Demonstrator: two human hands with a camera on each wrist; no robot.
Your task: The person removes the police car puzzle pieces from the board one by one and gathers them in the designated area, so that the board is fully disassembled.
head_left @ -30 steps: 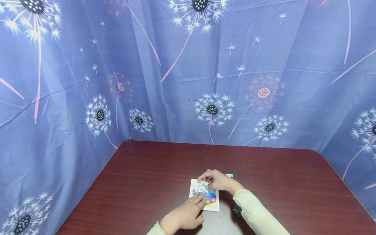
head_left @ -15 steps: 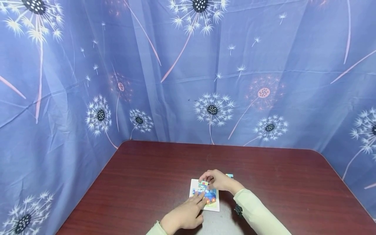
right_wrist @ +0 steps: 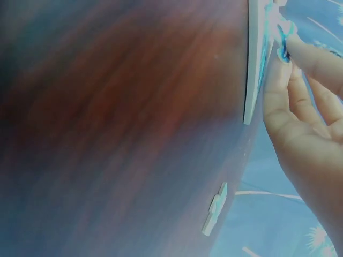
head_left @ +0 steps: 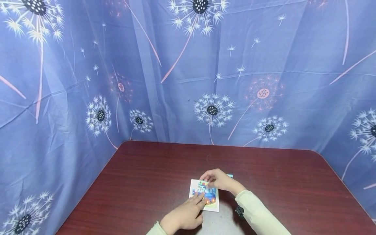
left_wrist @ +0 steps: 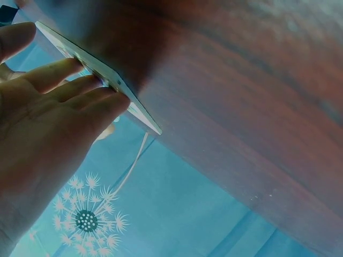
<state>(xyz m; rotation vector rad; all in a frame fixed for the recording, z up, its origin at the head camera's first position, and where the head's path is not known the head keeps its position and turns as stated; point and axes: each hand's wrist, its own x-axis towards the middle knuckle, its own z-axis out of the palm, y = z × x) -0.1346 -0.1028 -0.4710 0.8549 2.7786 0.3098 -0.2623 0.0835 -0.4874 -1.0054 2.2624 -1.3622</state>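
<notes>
Dark-red wood-grain tabletop; L hand straight-fingered on, R hand pinching at, white-rimmed rectangular board, long axis nr-to-far, blue-vehicle pic inside, upright to person. Pinched: small flat printed pc, board's far end; thin pale-blue pc just past R hand.

From well back, the head view looks down across the table to its far edge. Close, tilted wrist views share the board.

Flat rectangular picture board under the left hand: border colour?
The flat picture board has a white border, best seen in the head view.
</notes>
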